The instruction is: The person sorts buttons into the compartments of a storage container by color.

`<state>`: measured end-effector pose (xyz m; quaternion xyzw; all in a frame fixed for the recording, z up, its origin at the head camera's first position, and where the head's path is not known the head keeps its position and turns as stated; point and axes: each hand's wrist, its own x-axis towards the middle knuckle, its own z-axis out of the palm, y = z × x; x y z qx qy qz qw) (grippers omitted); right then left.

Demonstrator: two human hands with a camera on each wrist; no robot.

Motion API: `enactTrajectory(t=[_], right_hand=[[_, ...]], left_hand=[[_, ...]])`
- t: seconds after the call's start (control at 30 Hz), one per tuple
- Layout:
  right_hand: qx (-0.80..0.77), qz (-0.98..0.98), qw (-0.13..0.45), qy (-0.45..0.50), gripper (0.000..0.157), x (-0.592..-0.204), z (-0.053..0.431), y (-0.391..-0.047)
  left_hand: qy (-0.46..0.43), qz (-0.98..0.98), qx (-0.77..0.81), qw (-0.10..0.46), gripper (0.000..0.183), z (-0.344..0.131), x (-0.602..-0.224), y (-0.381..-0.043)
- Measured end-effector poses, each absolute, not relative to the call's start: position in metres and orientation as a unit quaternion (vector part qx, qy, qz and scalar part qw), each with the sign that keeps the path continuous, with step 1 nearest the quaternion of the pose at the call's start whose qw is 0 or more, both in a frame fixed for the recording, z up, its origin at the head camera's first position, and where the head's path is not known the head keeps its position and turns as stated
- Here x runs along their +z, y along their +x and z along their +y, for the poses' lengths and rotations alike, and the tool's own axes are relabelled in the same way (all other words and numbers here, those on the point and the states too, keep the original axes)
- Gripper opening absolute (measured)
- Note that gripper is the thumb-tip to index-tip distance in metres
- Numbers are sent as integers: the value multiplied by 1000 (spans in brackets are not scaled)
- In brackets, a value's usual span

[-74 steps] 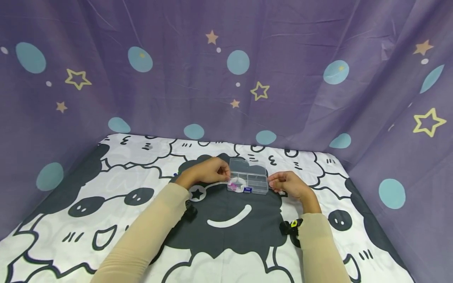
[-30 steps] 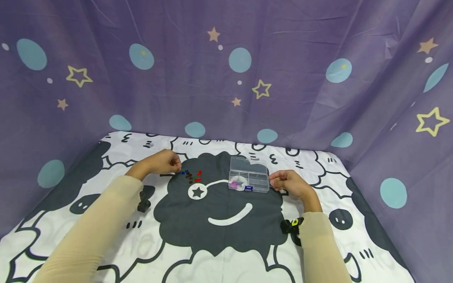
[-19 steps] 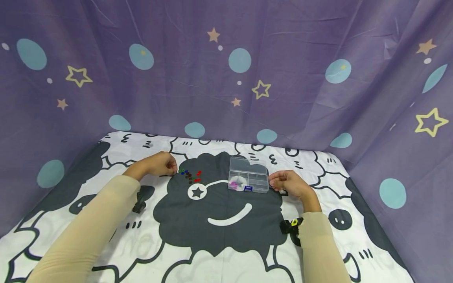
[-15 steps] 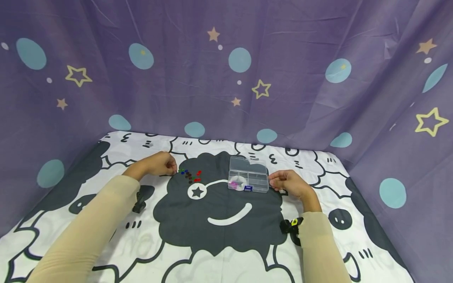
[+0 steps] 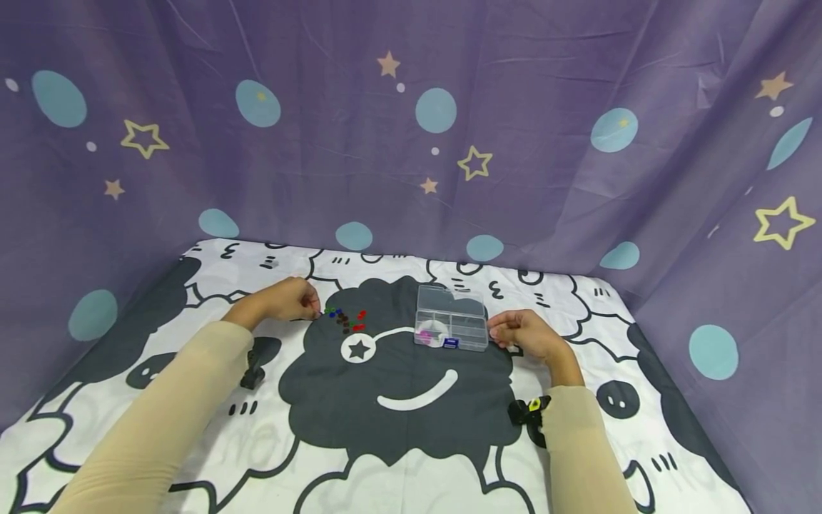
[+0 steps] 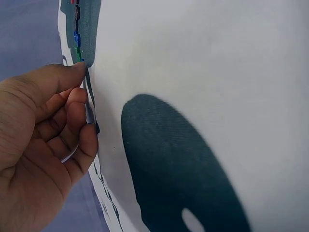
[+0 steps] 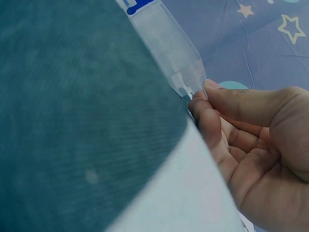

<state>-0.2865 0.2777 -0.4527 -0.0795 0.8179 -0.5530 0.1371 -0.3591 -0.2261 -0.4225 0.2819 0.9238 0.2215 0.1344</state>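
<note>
A clear plastic compartment box (image 5: pixel 469 334) lies with its lid (image 5: pixel 443 300) tipped back. Pink bits (image 5: pixel 424 335) show in its left compartment, and a blue latch (image 5: pixel 451 343) marks its front. My right hand (image 5: pixel 529 334) pinches the box's right end between thumb and fingers. To the left, several small pieces in red (image 5: pixel 362 315), brown (image 5: pixel 343 320), blue and green (image 6: pixel 79 53) are strewn on the dark print. At their left end my left hand (image 5: pixel 292 298) has its fingers curled, with thumb and fingertips on a small blue piece (image 6: pixel 82 60), mostly hidden.
A white cloth (image 5: pixel 359 471) with dark cartoon prints covers the table. Behind and at both sides hangs a purple curtain (image 5: pixel 514 178) with stars and blue ovals. Each wrist carries a black camera (image 5: pixel 529 410).
My left hand has moved from the box leftward to the loose pieces, uncovering them, then shifted slightly further left. My right hand has stayed at the box's right end.
</note>
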Motion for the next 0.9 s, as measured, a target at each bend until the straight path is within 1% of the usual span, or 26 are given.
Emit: enactTrajectory(t=[0.23,0.9], right_hand=[[-552,818,137,-80,26,-457,279,-287],[-547,821,137,-87,27,-457,280,-288]], left_hand=[[266,925,226,148,4,-224,-424,-360],[289,915,244,142,5,-224,-425,-356]])
